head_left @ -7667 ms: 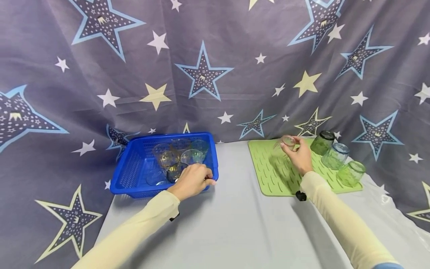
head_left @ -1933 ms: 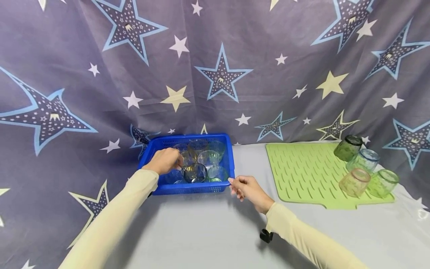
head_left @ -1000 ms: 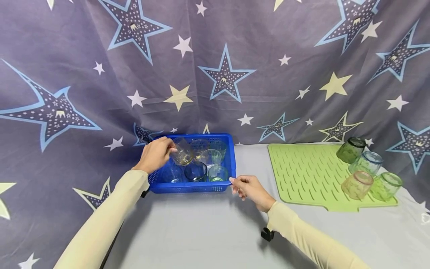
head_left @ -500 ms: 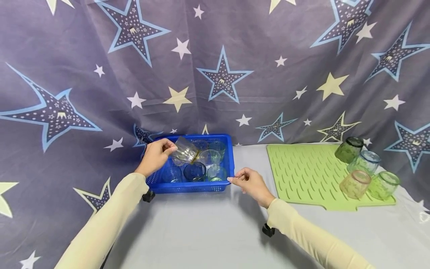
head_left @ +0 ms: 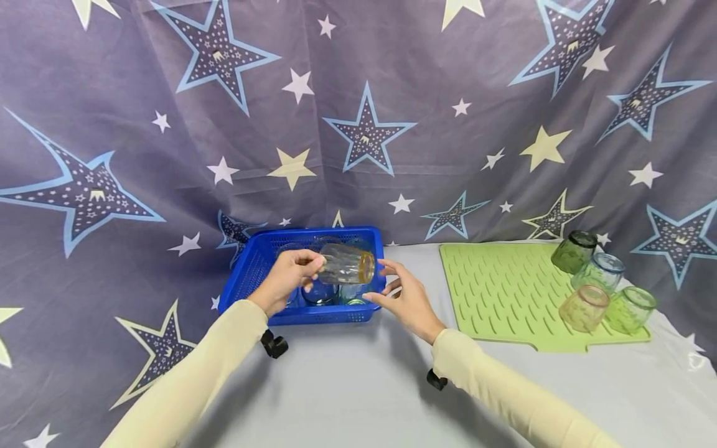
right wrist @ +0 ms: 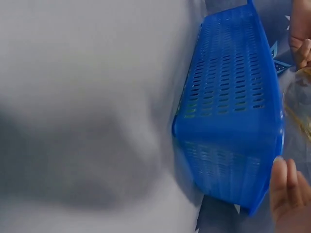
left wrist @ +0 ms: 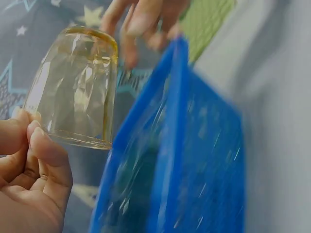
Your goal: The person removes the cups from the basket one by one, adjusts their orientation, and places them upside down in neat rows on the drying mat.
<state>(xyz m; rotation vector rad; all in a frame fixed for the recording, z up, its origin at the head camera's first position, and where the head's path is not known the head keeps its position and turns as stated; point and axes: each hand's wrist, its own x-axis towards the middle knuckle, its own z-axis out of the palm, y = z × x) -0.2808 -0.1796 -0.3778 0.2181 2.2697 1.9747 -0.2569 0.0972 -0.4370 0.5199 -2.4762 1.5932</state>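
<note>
My left hand [head_left: 289,275] pinches a clear amber-tinted drinking glass [head_left: 346,264] at its rim, between thumb and fingers. The glass lies sideways in the air above the blue basket [head_left: 241,283], its thick amber base toward my right hand. In the left wrist view, the same glass [left wrist: 75,92] shows faceted sides. My right hand [head_left: 411,302] is beside the basket's right end, thumb and fingers spread around the glass's base with a small gap. In the right wrist view, its fingers [right wrist: 286,179] are close to the basket's rim. More glasses [head_left: 320,292] sit inside the basket, partly hidden.
A green ribbed drying mat [head_left: 498,286] lies to the right on the white table [head_left: 347,379]. At its right end stand upside-down glasses: dark green [head_left: 574,252], blue [head_left: 598,272], pink [head_left: 584,308] and light green [head_left: 631,310]. A star-patterned curtain [head_left: 358,199] hangs behind.
The left hand has lifted the amber glass from the basket and moved it right, turning it sideways. The right hand has left the basket corner and spread its fingers. Earlier, it placed the pink glass.
</note>
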